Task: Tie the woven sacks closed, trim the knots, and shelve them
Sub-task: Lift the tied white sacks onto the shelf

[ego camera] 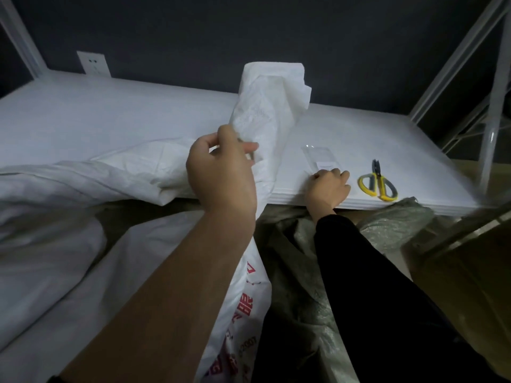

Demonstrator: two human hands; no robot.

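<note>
My left hand (221, 172) grips the gathered neck of a white woven sack (265, 106) with red print lower down; the neck stands upright above the shelf's front edge. My right hand (327, 186), in a black sleeve, rests with curled fingers on the white shelf board (110, 114), at the near end of a clear plastic packet (318, 157). I cannot tell whether its fingers pinch anything. Yellow-and-grey scissors (378, 182) lie on the board just right of that hand, blades pointing away.
Another white sack (83, 178) lies slumped over the shelf's left part. Grey-green woven sacks (392, 225) sit on the floor below the shelf edge. White metal uprights (495, 106) rise at the right; a wall socket (94, 63) sits at the back left.
</note>
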